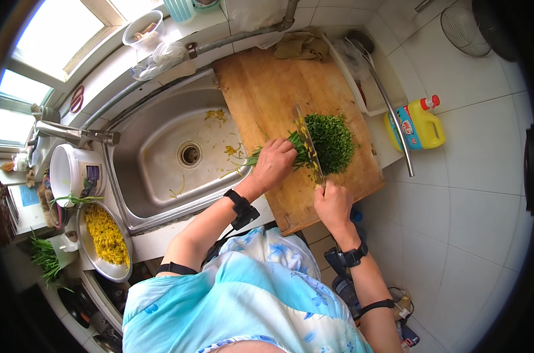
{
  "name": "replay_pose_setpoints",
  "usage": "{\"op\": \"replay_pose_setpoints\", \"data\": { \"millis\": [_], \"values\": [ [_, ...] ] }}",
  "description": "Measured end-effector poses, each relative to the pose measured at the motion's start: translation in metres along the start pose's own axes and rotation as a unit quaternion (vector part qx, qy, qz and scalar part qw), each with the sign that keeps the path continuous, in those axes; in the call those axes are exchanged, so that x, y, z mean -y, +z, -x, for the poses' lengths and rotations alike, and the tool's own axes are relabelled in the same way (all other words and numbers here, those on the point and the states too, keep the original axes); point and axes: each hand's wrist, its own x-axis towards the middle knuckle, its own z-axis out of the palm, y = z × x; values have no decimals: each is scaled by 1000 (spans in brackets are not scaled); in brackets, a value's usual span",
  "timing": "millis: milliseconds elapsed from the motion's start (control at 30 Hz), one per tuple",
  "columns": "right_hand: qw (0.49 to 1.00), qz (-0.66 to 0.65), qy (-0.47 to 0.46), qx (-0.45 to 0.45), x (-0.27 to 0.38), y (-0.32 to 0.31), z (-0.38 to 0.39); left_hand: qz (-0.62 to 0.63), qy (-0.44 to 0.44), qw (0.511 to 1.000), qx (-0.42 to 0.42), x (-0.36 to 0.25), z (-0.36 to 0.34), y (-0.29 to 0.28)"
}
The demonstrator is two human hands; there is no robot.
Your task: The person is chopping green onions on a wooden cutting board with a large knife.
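Note:
My left hand (274, 157) is closed over a bunch of garlic chives (299, 148), pressing it onto the wooden cutting board (267, 76). Loose stalk ends stick out past the hand toward the sink. In my right hand (333, 203) is the handle of a kitchen knife (310, 147), mostly covered by the fingers. Its blade stands on edge across the bunch, just right of my left fingers, with green and yellow bits stuck to it. Against the blade's right side lies a heap of finely chopped chives (332, 141).
The steel sink (155, 147), with yellow scraps in it, adjoins the board on the left. Beyond it are a white bucket (73, 173) and a bowl of scrambled egg (107, 235). A yellow jug (420, 125) stands at the right, behind a metal handle. A cloth (301, 46) lies on the board's far edge.

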Motion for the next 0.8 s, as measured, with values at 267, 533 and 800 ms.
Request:
{"op": "replay_pose_setpoints", "data": {
  "millis": [267, 533, 800],
  "values": [
    [995, 47, 47, 77, -5, 3, 2, 23, -40, 999, -18, -3, 1, 4],
    [999, 31, 35, 16, -3, 36, -27, 18, -34, 999, -4, -4, 0, 5],
    [999, -42, 8, -15, -6, 15, -8, 22, -48, 999, -8, -3, 2, 3]
  ]
}}
